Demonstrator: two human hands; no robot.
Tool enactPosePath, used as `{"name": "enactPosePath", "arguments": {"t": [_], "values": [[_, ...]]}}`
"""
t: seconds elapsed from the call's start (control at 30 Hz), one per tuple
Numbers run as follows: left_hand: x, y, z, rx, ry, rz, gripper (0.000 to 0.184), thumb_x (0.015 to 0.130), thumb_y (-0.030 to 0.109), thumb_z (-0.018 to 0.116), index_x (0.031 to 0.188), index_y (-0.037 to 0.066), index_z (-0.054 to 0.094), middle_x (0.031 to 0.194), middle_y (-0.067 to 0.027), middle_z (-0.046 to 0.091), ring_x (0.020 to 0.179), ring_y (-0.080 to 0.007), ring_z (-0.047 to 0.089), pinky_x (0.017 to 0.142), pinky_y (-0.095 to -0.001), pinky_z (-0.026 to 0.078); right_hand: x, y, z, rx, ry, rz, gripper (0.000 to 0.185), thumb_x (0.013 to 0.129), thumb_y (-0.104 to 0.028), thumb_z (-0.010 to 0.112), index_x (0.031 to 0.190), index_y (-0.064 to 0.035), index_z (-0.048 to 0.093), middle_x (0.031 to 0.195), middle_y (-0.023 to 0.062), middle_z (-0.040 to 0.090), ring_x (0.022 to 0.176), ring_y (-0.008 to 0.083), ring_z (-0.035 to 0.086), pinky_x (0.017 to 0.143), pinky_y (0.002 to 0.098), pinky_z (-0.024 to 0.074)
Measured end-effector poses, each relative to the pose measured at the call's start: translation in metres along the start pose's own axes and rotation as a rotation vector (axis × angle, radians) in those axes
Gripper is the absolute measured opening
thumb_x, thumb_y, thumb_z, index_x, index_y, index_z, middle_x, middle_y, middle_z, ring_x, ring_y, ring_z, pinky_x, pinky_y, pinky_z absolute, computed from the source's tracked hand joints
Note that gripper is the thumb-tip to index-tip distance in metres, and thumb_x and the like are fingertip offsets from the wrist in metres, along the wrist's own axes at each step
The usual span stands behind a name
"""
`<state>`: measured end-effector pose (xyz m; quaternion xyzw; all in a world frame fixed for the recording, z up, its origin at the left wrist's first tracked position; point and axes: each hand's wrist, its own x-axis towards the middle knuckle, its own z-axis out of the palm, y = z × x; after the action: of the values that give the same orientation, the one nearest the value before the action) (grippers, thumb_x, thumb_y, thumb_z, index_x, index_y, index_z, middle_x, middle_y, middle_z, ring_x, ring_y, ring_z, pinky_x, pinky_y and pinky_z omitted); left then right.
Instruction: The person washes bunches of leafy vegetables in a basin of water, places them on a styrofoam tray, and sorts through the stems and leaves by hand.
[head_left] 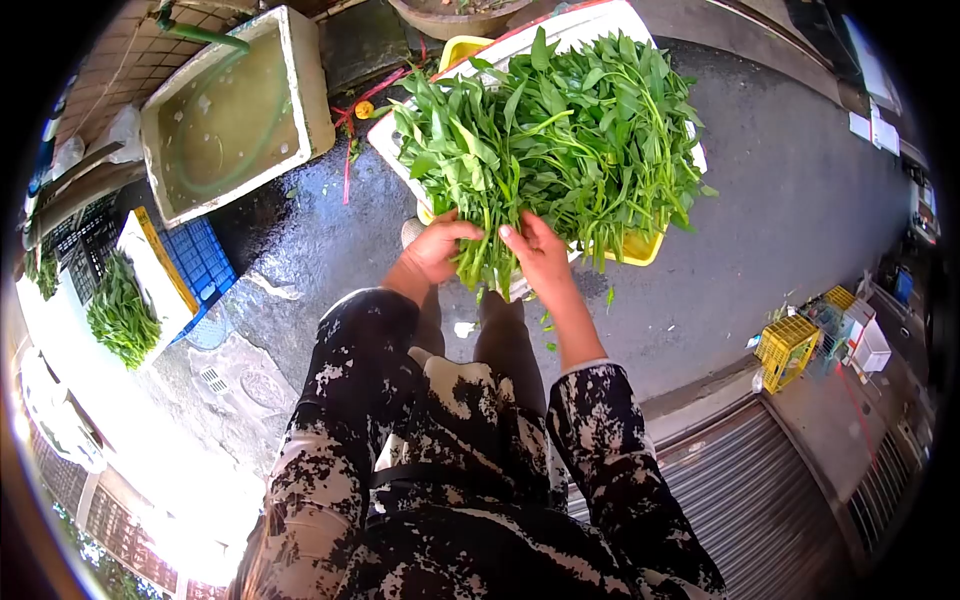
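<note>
A bunch of water spinach [462, 150] lies at the left of a larger heap of the same greens [600, 130], its stems pointing towards me. My left hand [438, 250] is closed round the left side of the stems, thumb across the front. On the other side, my right hand [541, 256] grips the stems' right edge, with its fingers partly hidden behind them. Under the leaves is a white foam tray [600, 16] with a red edge, and yellow plastic [640, 247] shows below it.
At the upper left stands a foam tub [300, 80] of cloudy water with a green hose [205, 36] in it. More greens [122, 315] lie in a white box by a blue crate [198, 262]. A yellow crate [787, 350] stands at the right.
</note>
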<state>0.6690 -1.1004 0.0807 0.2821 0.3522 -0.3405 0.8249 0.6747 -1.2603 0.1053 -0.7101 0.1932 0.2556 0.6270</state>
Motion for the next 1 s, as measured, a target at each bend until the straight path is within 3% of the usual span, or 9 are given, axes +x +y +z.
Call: {"name": "enactPosePath", "arguments": {"t": [0.07,0.23,0.37,0.47,0.5,0.6,0.73,0.77,1.0], "values": [[0.013,-0.009,-0.025,-0.248,-0.274,-0.051,0.043,0.069,0.002,0.053,0.111,-0.003,0.048,0.1,-0.0151,0.058,0.089,-0.0256,0.058,0.079,-0.038,0.048,0.01,0.013,-0.005,-0.013,-0.027,0.105,0.03,0.082,-0.018,0.062,0.103,0.0032,0.057,0.092,0.0071,0.064,0.079,0.0105,0.057,0.076,0.0226,0.0433],[0.006,-0.01,-0.027,-0.295,-0.213,-0.059,0.045,0.066,0.004,0.05,0.111,-0.003,0.049,0.099,-0.016,0.06,0.086,-0.0263,0.059,0.08,-0.0385,0.047,0.007,0.002,-0.008,0.406,0.214,0.087,0.014,0.086,-0.016,0.056,0.091,-0.0022,0.056,0.085,0.0052,0.062,0.073,0.0074,0.055,0.064,0.0189,0.0435],[0.001,-0.008,-0.016,-0.098,-0.204,0.094,0.059,0.081,0.038,0.058,0.123,0.001,0.04,0.116,-0.0146,0.052,0.102,-0.0269,0.053,0.093,-0.042,0.04,0.014,0.0,0.001,0.288,0.329,0.009,0.02,0.085,-0.021,0.057,0.09,-0.0029,0.051,0.082,0.0036,0.058,0.067,0.0082,0.051,0.059,0.0174,0.0405],[0.002,-0.009,-0.013,-0.311,-0.223,0.069,0.064,0.082,0.044,0.055,0.127,0.003,0.035,0.123,-0.0128,0.046,0.111,-0.0253,0.046,0.094,-0.0395,0.038,0.017,-0.003,0.02,0.026,0.296,-0.022,0.046,0.073,-0.034,0.071,0.098,0.0001,0.052,0.083,0.0047,0.058,0.072,0.0099,0.051,0.069,0.0246,0.042],[0.005,-0.005,-0.015,-0.281,-0.193,0.024,0.075,0.079,0.057,0.049,0.129,0.003,0.032,0.127,-0.0126,0.042,0.115,-0.0263,0.042,0.096,-0.0411,0.035,0.02,-0.001,0.02,0.01,0.193,0.016,0.043,0.073,-0.031,0.071,0.098,-0.0002,0.054,0.083,0.0042,0.059,0.071,0.0095,0.051,0.068,0.0246,0.0418],[0.007,0.001,-0.019,-0.411,-0.212,-0.065,0.077,0.079,0.06,0.047,0.129,0.004,0.033,0.128,-0.0118,0.042,0.114,-0.0268,0.043,0.095,-0.0415,0.035,0.026,0.0,0.014,0.061,0.051,0.168,0.034,0.074,-0.024,0.07,0.097,-0.0012,0.058,0.085,0.0033,0.061,0.072,0.0096,0.053,0.067,0.0246,0.0423],[-0.002,0.001,-0.024,-0.191,-0.147,0.054,0.059,0.08,0.037,0.055,0.127,0.006,0.037,0.117,-0.0119,0.05,0.107,-0.0258,0.048,0.091,-0.0418,0.038,0.03,-0.004,0.01,0.157,0.032,0.21,0.023,0.076,-0.018,0.067,0.092,-0.0028,0.062,0.083,0.002,0.062,0.07,0.0096,0.054,0.064,0.0245,0.0431],[-0.005,0.004,-0.028,-0.243,-0.158,-0.003,0.051,0.076,0.017,0.06,0.123,0.008,0.041,0.11,-0.0059,0.053,0.099,-0.021,0.052,0.087,-0.0368,0.041,0.03,-0.004,0.008,0.178,0.021,0.217,0.021,0.078,-0.018,0.066,0.092,-0.0033,0.061,0.085,0.0021,0.062,0.07,0.0088,0.053,0.063,0.0234,0.0426],[-0.004,0.002,-0.028,-0.183,-0.112,0.07,0.053,0.076,0.005,0.062,0.123,0.005,0.038,0.108,-0.0078,0.054,0.099,-0.0194,0.052,0.087,-0.0348,0.042,0.033,-0.01,0.001,0.118,0.061,0.279,0.038,0.075,-0.029,0.069,0.101,-0.0029,0.057,0.086,0.0042,0.06,0.074,0.0132,0.056,0.067,0.0274,0.046]]}}
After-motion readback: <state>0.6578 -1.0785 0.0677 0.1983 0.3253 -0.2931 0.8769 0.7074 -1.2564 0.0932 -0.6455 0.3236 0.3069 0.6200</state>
